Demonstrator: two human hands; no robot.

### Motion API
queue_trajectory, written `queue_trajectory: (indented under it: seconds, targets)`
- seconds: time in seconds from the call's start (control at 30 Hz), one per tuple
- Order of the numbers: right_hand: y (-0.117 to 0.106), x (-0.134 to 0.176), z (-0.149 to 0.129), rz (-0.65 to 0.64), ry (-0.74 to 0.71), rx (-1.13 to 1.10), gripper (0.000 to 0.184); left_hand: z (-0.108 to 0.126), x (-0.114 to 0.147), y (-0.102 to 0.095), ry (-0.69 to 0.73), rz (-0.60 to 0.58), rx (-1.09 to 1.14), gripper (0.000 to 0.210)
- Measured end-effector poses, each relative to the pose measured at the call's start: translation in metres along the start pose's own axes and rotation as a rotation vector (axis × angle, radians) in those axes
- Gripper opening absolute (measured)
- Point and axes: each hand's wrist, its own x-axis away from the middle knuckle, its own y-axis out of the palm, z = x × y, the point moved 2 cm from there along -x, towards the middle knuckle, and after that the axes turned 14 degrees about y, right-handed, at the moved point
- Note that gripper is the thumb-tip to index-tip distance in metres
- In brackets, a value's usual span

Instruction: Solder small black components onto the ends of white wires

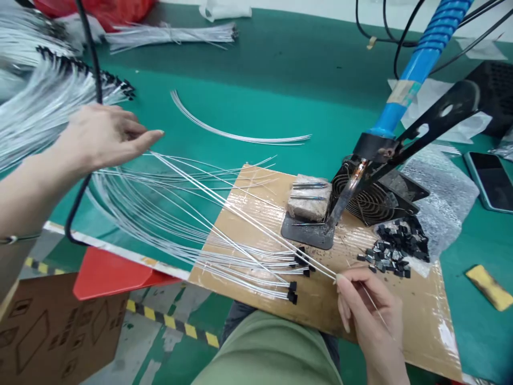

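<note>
Beneath both hands, the bench (260, 64): green-topped, stretching well past the left hand.
Cardboard sheet (425, 321): brown and glossy, on the bench under the right hand, reaching out on either side of it.
Wire bundle (36, 112): a thick white mass left of and beyond the left hand, its ends black-tipped.
Blue-handled tool (404, 80): ahead of the right hand, tilted, its metal tip pointing down beside a black bracket.
Wire spread (224, 246): pale wires lying between the two hands, across bench and cardboard sheet, several with black connectors (292, 294) at the ends nearer the right hand.
White wires (260, 225): fairly straight, running from the left hand across to the right, over the wire spread.
Left hand (104, 133): fingers partly curled; the white wires reach its underside, but I cannot tell whether it grips them.
Right hand (368, 305): thumb and forefinger pinched together, holding the near ends of the white wires.
Fan (364, 195): black, ahead of the right hand.
Phone (491, 179): ahead and right of the right hand.
Tan block (308, 206): ahead and left of the right hand, slim metal pins (308, 198) on it.
Yellow sponge (489, 286): right of the right hand.
Black pieces (390, 254): a small heap just beyond the right hand.
</note>
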Motion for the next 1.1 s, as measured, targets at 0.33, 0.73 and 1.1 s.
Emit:
queue_trajectory:
  seconds: [0.33,0.73,1.1]
  targets:
    - [0.022,-0.003,0.003,-0.103,-0.088,0.194,0.031,0.123,0.06,-0.003,0.428,0.33,0.518,0.023]
    - [0.02,-0.008,0.002,-0.167,-0.235,0.253,0.026,0.243,0.094,0.01,0.638,-0.038,1.161,0.023]
    - [-0.036,-0.031,-0.01,0.571,-0.648,0.807,0.017,0.245,0.086,0.019,0.242,-0.26,1.493,0.027]
